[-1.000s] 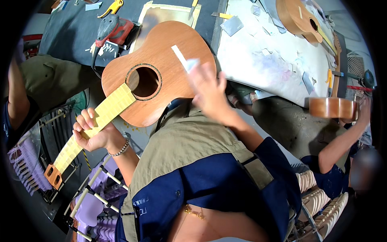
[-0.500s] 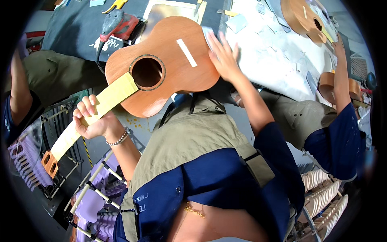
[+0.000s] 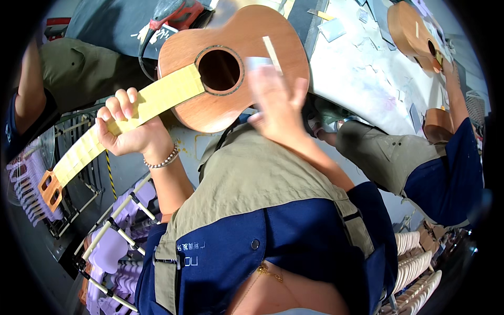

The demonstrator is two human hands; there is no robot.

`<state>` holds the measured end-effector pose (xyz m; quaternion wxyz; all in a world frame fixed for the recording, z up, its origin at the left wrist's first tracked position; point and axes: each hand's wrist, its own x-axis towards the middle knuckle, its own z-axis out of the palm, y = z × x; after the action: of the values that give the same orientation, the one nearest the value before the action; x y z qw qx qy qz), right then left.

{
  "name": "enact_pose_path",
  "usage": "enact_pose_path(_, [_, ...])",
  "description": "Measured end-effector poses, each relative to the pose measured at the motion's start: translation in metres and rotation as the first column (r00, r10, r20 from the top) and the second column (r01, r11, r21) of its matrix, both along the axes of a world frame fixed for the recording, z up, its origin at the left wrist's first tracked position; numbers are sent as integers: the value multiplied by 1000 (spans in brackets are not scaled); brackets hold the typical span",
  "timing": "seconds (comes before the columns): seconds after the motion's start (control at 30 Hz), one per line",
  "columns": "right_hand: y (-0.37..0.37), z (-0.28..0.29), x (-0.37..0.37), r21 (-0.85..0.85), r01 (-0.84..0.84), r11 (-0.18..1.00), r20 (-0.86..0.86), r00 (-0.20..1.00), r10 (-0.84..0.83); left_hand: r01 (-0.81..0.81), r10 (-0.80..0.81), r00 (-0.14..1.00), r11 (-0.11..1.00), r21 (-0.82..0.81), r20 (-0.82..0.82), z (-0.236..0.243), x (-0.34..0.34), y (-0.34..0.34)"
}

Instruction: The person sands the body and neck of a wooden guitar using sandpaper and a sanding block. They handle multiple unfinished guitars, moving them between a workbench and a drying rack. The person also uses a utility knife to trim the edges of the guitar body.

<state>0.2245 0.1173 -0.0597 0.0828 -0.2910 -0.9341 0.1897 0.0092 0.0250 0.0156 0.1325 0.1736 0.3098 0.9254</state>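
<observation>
A brown wooden ukulele [image 3: 257,29] without strings lies tilted in front of me, its body at the bench edge. Yellow tape [image 3: 168,93] covers its fingerboard, and a white strip [image 3: 273,55] sits on the top beyond the round soundhole. My left hand [image 3: 131,126] is closed around the taped neck, thumb below and fingers over. Over the body, beside the soundhole, my right hand [image 3: 275,107] is blurred by motion. A small pale sheet [image 3: 259,63] that looks like sandpaper shows at its fingertips, against the ukulele's top.
A red-and-grey corded power tool [image 3: 181,16] lies on the dark bench cover. Grey sheets [image 3: 332,30] are scattered over the white bench cover [image 3: 362,100]. At right, a co-worker's hand [image 3: 450,73] holds another ukulele [image 3: 401,31]. Racks with purple pieces [image 3: 107,252] and pale wooden parts [image 3: 412,268] flank me.
My right hand has moved from the body's far right edge, leftward and nearer, onto the top near the soundhole. In the picture, the ukulele body sits farther right and higher.
</observation>
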Motion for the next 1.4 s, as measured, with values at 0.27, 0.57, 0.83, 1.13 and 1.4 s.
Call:
enact_pose_path(0.27, [8, -4, 14, 94, -24, 995, 70, 997, 17, -13, 13, 1000, 1000, 10, -3, -4, -2, -6])
enact_pose_path(0.57, [-6, 6, -9, 90, -61, 994, -48, 997, 66, -71, 71, 997, 997, 35, 18, -8, 2, -4])
enact_pose_path(0.83, [23, -7, 9, 286, -290, 914, 92, 957, 275, -98, 96, 992, 995, 22, 81, -14, -14, -7])
enact_pose_path(1.13, [86, 25, -77, 381, -895, 233, -177, 176, 968, -46, 47, 999, 997, 56, -6, -14, -9, -9])
enact_pose_path(1.4, [106, 31, -93, 559, -816, 149, -160, 70, 985, -73, 74, 996, 997, 38, -52, -4, -2, -2])
